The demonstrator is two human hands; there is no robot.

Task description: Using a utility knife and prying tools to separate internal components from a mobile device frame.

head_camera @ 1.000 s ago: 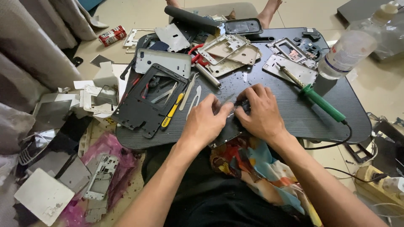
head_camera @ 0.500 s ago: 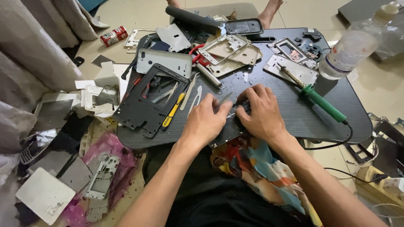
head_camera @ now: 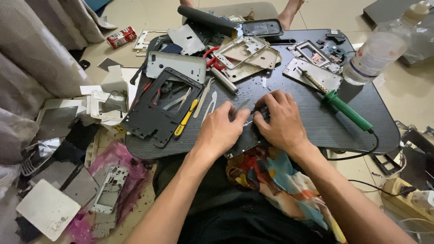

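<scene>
- The left hand point(head_camera: 221, 131) and the right hand point(head_camera: 281, 121) both press on a dark flat phone part point(head_camera: 246, 140) that lies at the near edge of the black lap table point(head_camera: 316, 126), partly overhanging it above the person's lap.
- The left-hand fingers are curled narrow and pinch what looks like a thin metal blade point(head_camera: 242, 106); the right-hand fingers are bent down tight on the part's far end.
- Slip risk: the blade points toward the right hand's fingertips, so a sudden give in the seam could drive it into them.
- Drop risk: with the part hanging over the near edge, a hard push could tip it off onto the patterned cloth point(head_camera: 280, 180) below.
- Bend risk: uneven pressure from both palms could flex or crack the thin part.
- Burn or snag risk: the green-handled soldering iron point(head_camera: 346, 108) rests just right of the right hand, its cord point(head_camera: 361, 153) trailing off the near right edge; a swept elbow could drag it. Whether it is hot cannot be told.
- The clear plastic bottle point(head_camera: 373, 54) stands at the far right and could be knocked over.
- Hidden: most of the part sits under both hands, so its exact kind and the blade's point of contact are unclear.
- The black phone frame point(head_camera: 142, 122) at left covers tweezers and a yellow pry tool point(head_camera: 185, 122) in part.
- Floor clutter at the left is cut off by the picture's edge.
</scene>
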